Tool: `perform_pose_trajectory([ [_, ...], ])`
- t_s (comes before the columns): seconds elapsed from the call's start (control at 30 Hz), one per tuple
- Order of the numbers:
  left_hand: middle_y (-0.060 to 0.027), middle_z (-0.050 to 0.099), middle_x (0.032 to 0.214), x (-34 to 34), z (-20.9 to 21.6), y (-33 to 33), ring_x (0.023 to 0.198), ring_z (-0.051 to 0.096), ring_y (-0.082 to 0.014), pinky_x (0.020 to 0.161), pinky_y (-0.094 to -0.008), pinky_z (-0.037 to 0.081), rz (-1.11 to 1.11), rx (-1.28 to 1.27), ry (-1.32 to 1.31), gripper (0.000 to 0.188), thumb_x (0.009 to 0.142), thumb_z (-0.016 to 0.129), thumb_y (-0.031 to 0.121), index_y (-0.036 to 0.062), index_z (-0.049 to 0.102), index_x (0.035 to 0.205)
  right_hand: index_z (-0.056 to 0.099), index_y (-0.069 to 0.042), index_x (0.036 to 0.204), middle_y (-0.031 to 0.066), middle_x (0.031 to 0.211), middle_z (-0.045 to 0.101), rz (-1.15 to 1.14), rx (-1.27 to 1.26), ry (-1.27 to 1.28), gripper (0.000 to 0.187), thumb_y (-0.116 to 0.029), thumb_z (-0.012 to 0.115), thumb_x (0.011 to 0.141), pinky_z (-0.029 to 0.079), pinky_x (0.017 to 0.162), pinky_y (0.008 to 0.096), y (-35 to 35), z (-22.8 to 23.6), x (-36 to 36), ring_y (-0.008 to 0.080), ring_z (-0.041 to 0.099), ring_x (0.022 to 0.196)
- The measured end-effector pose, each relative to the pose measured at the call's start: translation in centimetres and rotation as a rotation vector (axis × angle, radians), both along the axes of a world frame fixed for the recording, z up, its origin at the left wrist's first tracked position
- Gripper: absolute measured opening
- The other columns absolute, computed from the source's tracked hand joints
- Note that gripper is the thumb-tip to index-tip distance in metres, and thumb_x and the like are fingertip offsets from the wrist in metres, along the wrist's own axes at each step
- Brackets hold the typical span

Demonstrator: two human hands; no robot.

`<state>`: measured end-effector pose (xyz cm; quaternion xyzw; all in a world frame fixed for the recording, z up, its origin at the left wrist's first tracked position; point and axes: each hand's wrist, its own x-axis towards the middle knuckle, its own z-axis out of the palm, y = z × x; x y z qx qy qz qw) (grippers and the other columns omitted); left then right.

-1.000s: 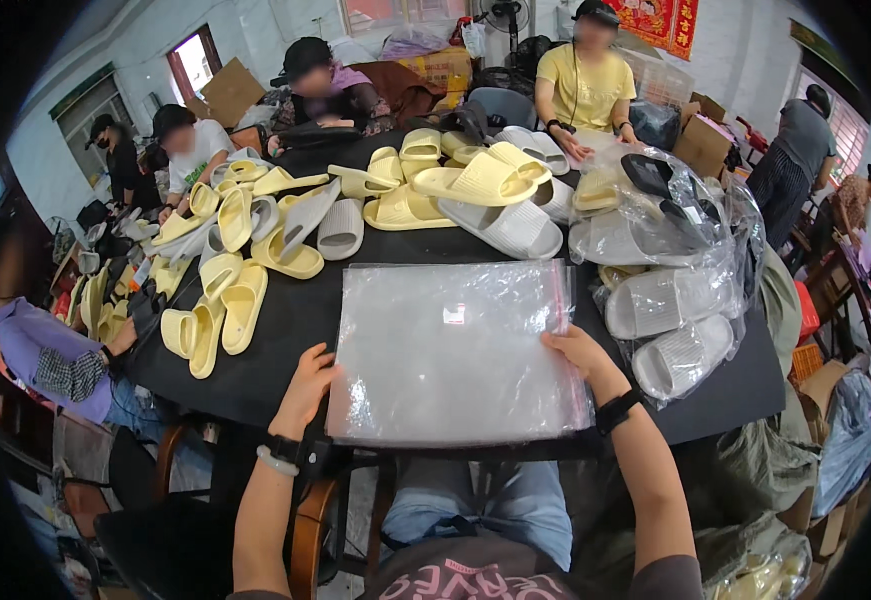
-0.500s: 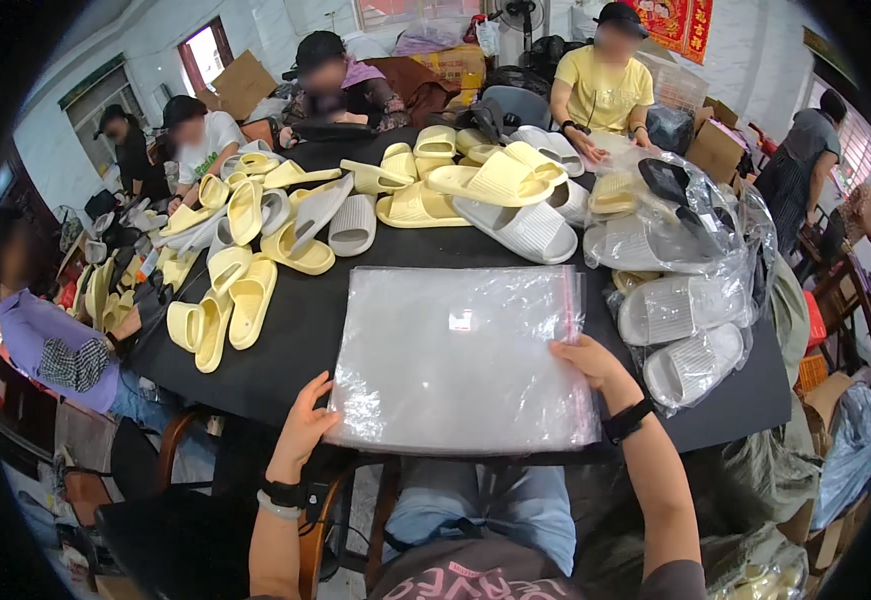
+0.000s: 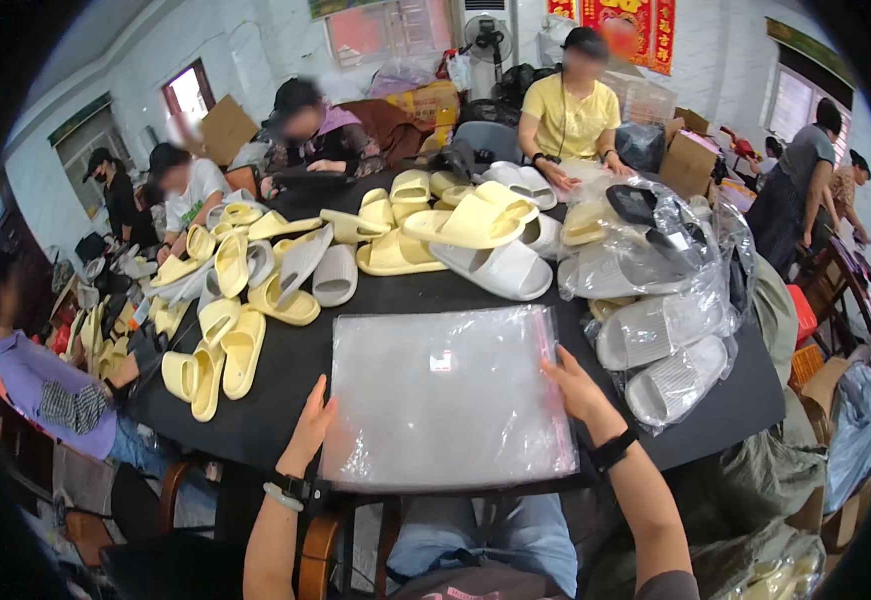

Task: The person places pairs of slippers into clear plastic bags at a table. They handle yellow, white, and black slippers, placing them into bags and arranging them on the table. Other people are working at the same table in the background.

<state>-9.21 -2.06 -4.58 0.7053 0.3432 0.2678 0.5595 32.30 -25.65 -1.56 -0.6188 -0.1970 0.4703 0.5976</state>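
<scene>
Flat on the dark surface (image 3: 285, 400), a clear plastic bag (image 3: 445, 395) lies between both hands.
From the head view, the left hand (image 3: 310, 430) rests open against the bag's left edge, fingers straight, while the right hand (image 3: 577, 388) presses loosely on its right edge, gripping nothing. Yellow slippers (image 3: 225, 345) lie well to the left; bagged grey slippers (image 3: 660, 330) sit just beside the right hand.
</scene>
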Motion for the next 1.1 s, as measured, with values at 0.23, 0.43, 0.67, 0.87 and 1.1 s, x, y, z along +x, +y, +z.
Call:
perform_pose_trajectory([
  [0.23,-0.0171,0.009,0.163,1.5,-1.3,-0.4,0.151,0.011,-0.0255,0.121,-0.0351,0.011,-0.035,-0.017,-0.037,0.068,0.105,0.043,0.023,-0.0067,0.006,0.154,0.001,-0.002,0.156,0.0153,0.165,0.0,0.012,0.267,-0.18,0.079,-0.057,0.023,0.104,0.007,0.122,0.0373,-2.2,-3.7,0.5,0.0257,0.002,0.152],
  [0.43,-0.0151,0.01,0.164,1.5,1.1,-2.6,0.15,0.012,-0.0242,0.121,-0.0361,0.012,-0.075,-0.063,-0.039,0.068,0.102,0.046,0.015,-0.0052,0.006,0.155,-0.003,-0.006,0.157,0.0086,0.165,-0.006,0.105,0.239,-0.145,0.077,-0.058,0.016,0.103,0.0,0.122,0.0338,-1.1,-4.1,0.4,0.0207,-0.003,0.152],
  [0.67,-0.0208,0.008,0.163,-0.9,-1.5,-2.1,0.151,0.008,-0.0305,0.122,-0.0404,0.01,-0.124,0.287,0.192,0.076,0.099,0.054,0.017,-0.0031,0.007,0.155,-0.004,0.001,0.155,0.0152,0.164,-0.004,0.156,0.159,-0.127,0.076,-0.054,0.015,0.105,0.003,0.122,0.0355,-2.2,1.3,-2.5,0.0238,-0.002,0.152],
  [0.87,-0.0237,0.005,0.163,-1.2,2.6,-2.6,0.151,0.008,-0.0356,0.121,-0.0449,0.009,-0.154,0.475,0.355,0.083,0.094,0.062,0.022,-0.0013,0.011,0.155,0.005,0.003,0.155,0.0178,0.164,0.003,0.062,0.273,-0.361,0.075,-0.041,0.04,0.105,0.007,0.122,0.0358,-4.2,-1.6,1.3,0.0248,0.003,0.152],
  [1.1,-0.024,0.027,0.157,1.1,7.2,-6.6,0.147,0.019,-0.0436,0.119,-0.056,0.012,-0.29,0.788,0.588,0.065,0.094,0.058,0.034,0.0042,0.038,0.148,0.041,-0.014,0.149,0.0141,0.155,0.035,0.423,-0.077,-1.505,0.064,-0.042,0.058,0.093,0.024,0.114,0.0591,-7.0,6.4,-5.8,0.0371,0.03,0.144],
])
